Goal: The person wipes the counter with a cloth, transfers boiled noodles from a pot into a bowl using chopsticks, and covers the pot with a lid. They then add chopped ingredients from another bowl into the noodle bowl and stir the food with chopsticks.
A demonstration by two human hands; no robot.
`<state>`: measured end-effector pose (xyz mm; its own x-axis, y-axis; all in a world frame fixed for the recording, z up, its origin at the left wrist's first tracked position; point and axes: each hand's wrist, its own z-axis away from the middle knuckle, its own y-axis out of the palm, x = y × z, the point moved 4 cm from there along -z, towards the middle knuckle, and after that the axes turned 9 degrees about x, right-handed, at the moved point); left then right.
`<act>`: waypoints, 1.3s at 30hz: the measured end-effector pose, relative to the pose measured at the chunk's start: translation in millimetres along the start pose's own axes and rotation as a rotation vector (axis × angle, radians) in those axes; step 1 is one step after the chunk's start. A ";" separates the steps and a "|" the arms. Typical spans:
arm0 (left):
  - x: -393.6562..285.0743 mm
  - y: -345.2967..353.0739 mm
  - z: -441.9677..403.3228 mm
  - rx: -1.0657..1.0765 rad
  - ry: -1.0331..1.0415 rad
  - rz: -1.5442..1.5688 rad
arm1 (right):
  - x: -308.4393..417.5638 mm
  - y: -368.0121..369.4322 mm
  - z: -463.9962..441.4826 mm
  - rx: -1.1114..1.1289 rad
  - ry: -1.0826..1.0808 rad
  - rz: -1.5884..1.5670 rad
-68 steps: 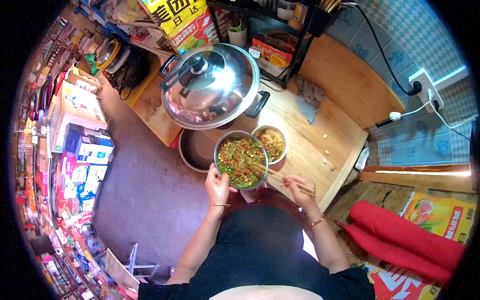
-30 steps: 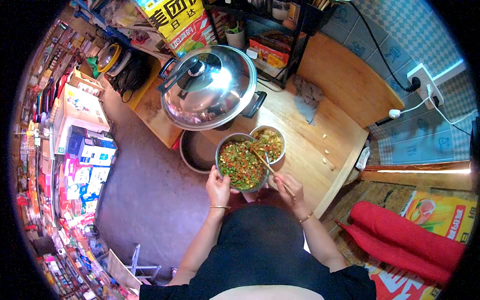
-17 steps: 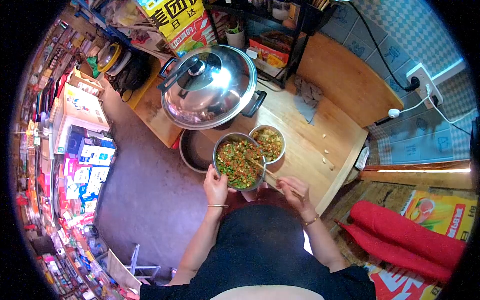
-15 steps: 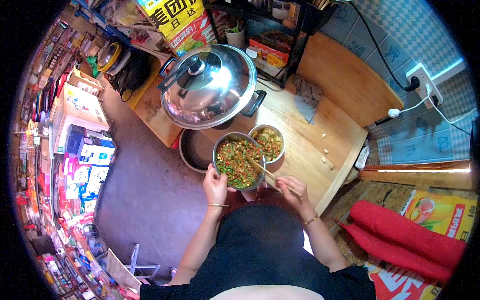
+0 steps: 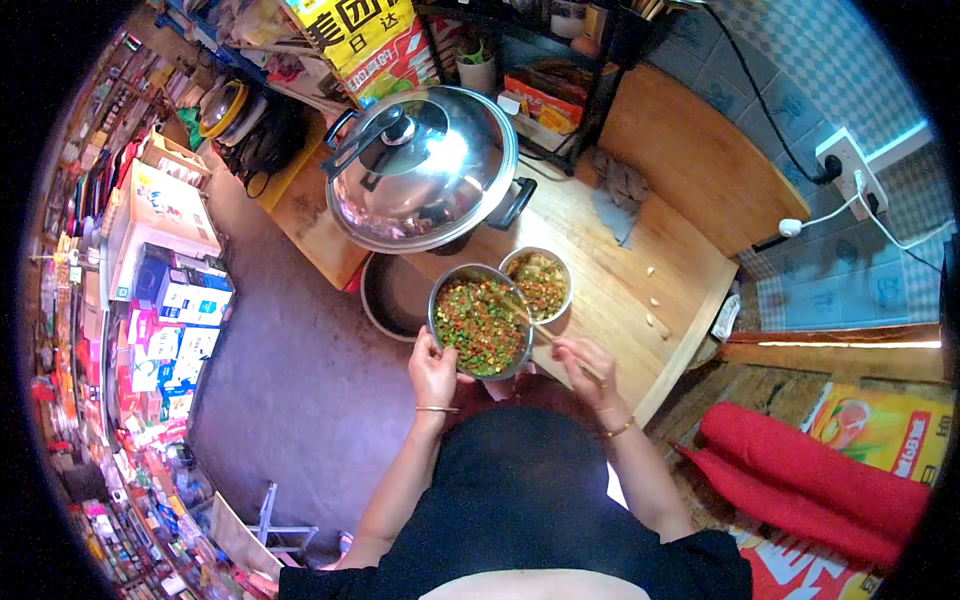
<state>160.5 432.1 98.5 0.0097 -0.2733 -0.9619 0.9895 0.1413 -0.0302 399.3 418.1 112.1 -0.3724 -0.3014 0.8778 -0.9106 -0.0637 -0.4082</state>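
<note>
My left hand (image 5: 434, 372) grips the lower left rim of a metal bowl (image 5: 433, 318), thumb over the edge. Chopped green and red peppers (image 5: 480, 325) fill this bowl. Wooden chopsticks (image 5: 542, 331) are pinched in my right hand (image 5: 590, 375), at the bowl's right side, with their tips over the chopped peppers. Just behind on the right, a smaller bowl (image 5: 571, 290) holds a similar chopped mix. Partly covered by the metal bowl, a dark round pan (image 5: 368, 300) sits to the left.
A large pan with a shiny domed lid (image 5: 440, 190) stands behind the bowls on the wooden table (image 5: 610, 290). A grey cloth (image 5: 620, 195) and a few small pale bits lie on the table. A power strip (image 5: 852, 170) is on the right wall; a red roll (image 5: 810, 475) lies at the right.
My right hand has shifted slightly with the chopsticks, whose angle over the bowl has changed a little. My left hand keeps its hold on the bowl. The view has moved slightly.
</note>
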 end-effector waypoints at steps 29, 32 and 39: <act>47.0 -46.3 -18.6 -0.075 -0.195 0.199 | -100.3 -2.7 48.4 -0.373 0.667 -1.142; 46.1 -49.7 -22.3 -0.069 -0.223 0.230 | -105.5 3.0 51.8 -0.268 0.729 -1.112; 51.4 -56.8 -28.7 0.056 -0.288 0.286 | -133.5 1.4 28.3 -0.386 0.667 -1.139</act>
<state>100.7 437.3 43.0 0.3180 -0.4866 -0.8137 0.9472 0.2002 0.2504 452.7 431.2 -12.7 0.6923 0.2556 0.6749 -0.7183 0.3333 0.6107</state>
